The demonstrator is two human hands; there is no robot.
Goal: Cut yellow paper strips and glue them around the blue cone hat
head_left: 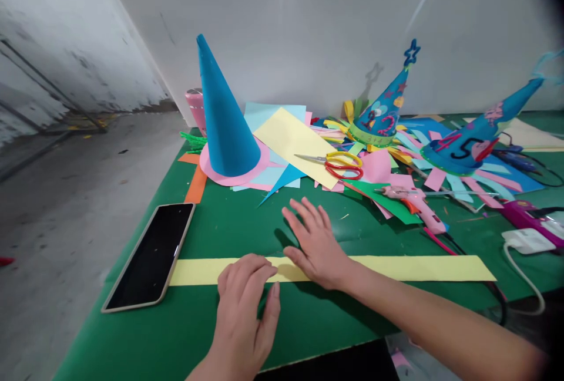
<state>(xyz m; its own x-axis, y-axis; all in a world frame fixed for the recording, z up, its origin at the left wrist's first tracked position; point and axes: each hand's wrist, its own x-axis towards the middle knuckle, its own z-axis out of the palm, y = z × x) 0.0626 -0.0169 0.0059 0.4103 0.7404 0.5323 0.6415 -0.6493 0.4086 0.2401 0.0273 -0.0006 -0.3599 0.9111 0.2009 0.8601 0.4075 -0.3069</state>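
Observation:
A long pale yellow paper strip (396, 267) lies flat across the green table. My left hand (247, 304) rests over its left part, fingers bent and thumb apart, with nothing visible in its grasp. Farther right, my right hand (315, 246) is spread over the strip, fingers stretched out, holding nothing. A phone (152, 255) covers or meets the strip's left end. Beyond my hands stands a plain blue paper cone (227, 117) on a pink paper disc (207, 169).
Scissors (332, 164) with red and yellow handles lie on yellow paper (286, 134). To the right are a pink glue gun (416, 205), a white plug (526, 241) with cable, and two decorated party hats (383, 114) among paper scraps. A white wall (308, 29) rises behind.

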